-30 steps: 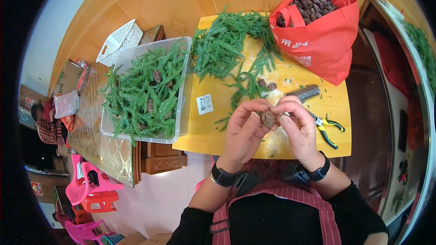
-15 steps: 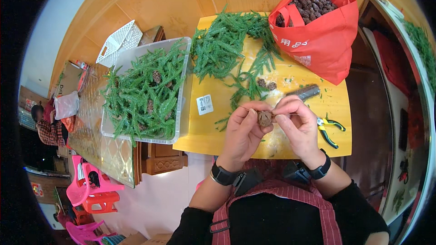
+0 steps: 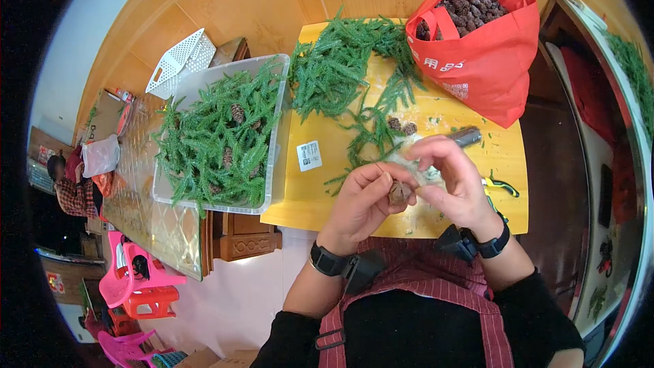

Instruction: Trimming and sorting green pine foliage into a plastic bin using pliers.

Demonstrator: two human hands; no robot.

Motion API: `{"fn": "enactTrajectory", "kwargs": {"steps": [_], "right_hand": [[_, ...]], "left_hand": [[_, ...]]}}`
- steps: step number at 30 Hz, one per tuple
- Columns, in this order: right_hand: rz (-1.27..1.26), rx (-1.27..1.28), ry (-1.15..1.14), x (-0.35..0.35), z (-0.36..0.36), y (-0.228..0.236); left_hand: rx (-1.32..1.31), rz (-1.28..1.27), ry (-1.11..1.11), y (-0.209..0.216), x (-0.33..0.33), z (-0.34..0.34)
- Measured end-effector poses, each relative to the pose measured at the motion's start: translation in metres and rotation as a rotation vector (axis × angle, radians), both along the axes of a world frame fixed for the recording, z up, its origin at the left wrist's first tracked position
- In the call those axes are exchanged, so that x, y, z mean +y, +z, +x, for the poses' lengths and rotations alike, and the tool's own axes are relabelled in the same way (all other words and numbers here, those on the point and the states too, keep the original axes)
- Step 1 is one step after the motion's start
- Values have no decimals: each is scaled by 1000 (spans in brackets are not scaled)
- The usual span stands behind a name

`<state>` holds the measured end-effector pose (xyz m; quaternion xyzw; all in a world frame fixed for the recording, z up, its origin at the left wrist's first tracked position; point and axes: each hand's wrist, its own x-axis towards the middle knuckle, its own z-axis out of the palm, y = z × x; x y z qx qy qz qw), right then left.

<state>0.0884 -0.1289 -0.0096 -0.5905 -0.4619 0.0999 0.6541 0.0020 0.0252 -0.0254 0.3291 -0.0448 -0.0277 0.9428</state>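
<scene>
In the head view, a brown pine cone (image 3: 399, 193) is held between the thumb and fingers of the left hand (image 3: 368, 201), above the near part of a yellow board (image 3: 294, 208); its underside is partly covered by the fingers. The right hand (image 3: 458, 180) is held just beside it, thumb and index finger parted at the cone's right; whether anything thin is pinched there cannot be told.

By the right hand, the head of the yellow-and-black pliers (image 3: 503, 187) and the near end of a dark cylinder (image 3: 466, 137) are hidden. Among the green sprigs (image 3: 204, 143) in the clear bin (image 3: 274, 187), several cones are half covered. At the far left, a person in a checked top (image 3: 75, 194) is seen only small and dim.

Large white characters and a square code are printed on the red bag (image 3: 497, 78), which is filled with cones. A white label (image 3: 309, 155) with a code and fine print, too small to be read, lies on the board.
</scene>
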Motion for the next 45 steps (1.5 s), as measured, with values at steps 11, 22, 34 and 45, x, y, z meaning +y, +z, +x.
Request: {"fn": "enactTrajectory", "kwargs": {"steps": [11, 22, 34, 45], "right_hand": [[-33, 415, 432, 3, 4, -3], [-17, 471, 452, 2, 3, -4], [29, 326, 308, -2, 2, 1], [-144, 692, 294, -5, 6, 0]], "left_hand": [[24, 128, -104, 4, -5, -6], [28, 240, -155, 11, -5, -6], [129, 240, -77, 9, -6, -10], [126, 328, -88, 13, -4, -13]]}}
